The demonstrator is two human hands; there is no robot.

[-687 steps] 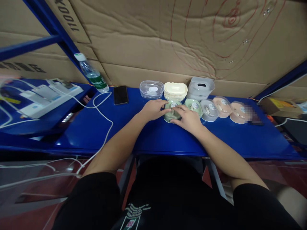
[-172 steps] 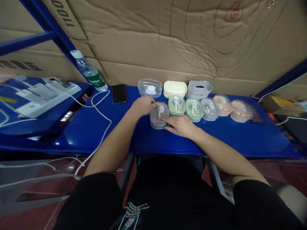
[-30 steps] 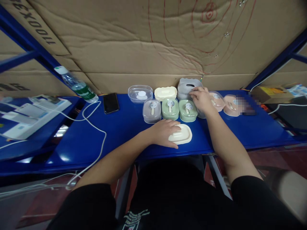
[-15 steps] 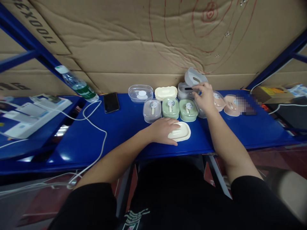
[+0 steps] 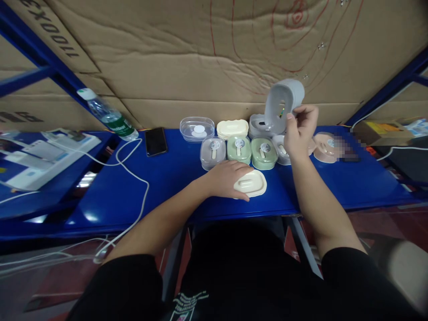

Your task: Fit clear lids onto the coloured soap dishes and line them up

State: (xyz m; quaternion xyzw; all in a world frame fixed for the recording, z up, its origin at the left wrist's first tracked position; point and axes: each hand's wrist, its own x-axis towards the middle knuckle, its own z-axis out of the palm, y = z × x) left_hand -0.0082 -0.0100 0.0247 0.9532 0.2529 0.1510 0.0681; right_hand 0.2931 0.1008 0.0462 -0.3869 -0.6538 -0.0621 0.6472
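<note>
My right hand (image 5: 300, 129) pinches a grey plastic piece (image 5: 290, 96) with an oval hole, lifted and tilted above the back row. Beneath it stands a stack of grey pieces (image 5: 257, 126). My left hand (image 5: 227, 179) rests on the left end of a cream oval tray (image 5: 254, 183), thumb and fingers wrapped around it. Behind that tray is a row of lidded boxes: a clear-grey one (image 5: 213, 154), a green one (image 5: 238, 149), another green one (image 5: 264, 154) and a grey one (image 5: 281, 150). Cream pieces (image 5: 232, 128) are stacked behind the row.
A clear lid (image 5: 197, 129) lies at the back left. Farther left are a phone (image 5: 155, 141), a water bottle (image 5: 113, 120) and a white cable (image 5: 146, 191). Pink boxes (image 5: 325, 147) stand on the right. A cardboard wall (image 5: 167, 80) closes off the back.
My right hand has raised the grey piece off its stack, moving up and to the right and turning it. My left hand has barely moved on the cream tray.
</note>
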